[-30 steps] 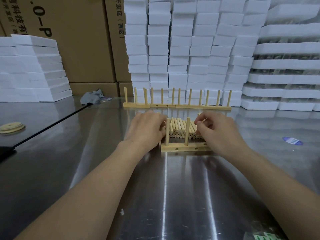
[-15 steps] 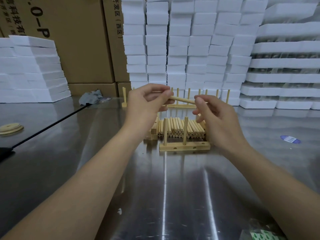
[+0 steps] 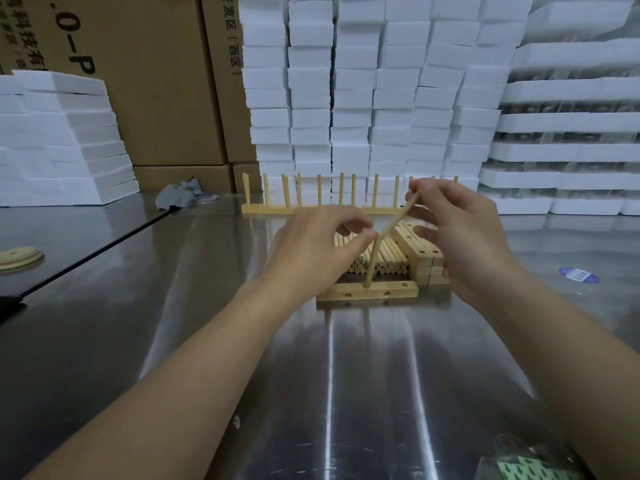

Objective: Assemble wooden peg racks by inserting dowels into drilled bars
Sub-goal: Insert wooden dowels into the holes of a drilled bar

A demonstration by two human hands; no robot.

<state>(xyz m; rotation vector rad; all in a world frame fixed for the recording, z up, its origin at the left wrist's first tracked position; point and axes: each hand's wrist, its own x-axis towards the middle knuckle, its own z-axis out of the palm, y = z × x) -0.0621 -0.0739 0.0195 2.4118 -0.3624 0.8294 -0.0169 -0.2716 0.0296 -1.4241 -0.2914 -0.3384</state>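
One standing dowel (image 3: 371,268) sits upright in the bar (image 3: 367,293), which lies flat on the steel table (image 3: 346,375). There are open holes showing toward the bar's right end, so I'd say this bar is nowhere near filled. If another peg stands further left, the left hand (image 3: 318,249) hides it.

The right hand (image 3: 464,237) is clamped on a loose dowel (image 3: 401,213), pinching its upper end. The stick slants down and left toward the top of the standing dowel. The left hand's fingertips are curled together right where the loose dowel's low end meets the standing dowel's top. Honestly I can't tell which of the two it's pinching, or if it's only touching. The hands are close but not touching each other.

Just behind the bar is the dowel pile (image 3: 381,259), with a stack of spare drilled bars (image 3: 427,259) right beside it. A finished rack (image 3: 311,209) sits further back, near the foam blocks (image 3: 381,98).

My guess at the step in hand is bringing the loose dowel over to the next hole. The next move needs it tipped upright and its low end lined up over an open hole right of the standing dowel. Then it gets pushed straight down, probably with the other hand bracing the bar so it doesn't skid on that slick steel.
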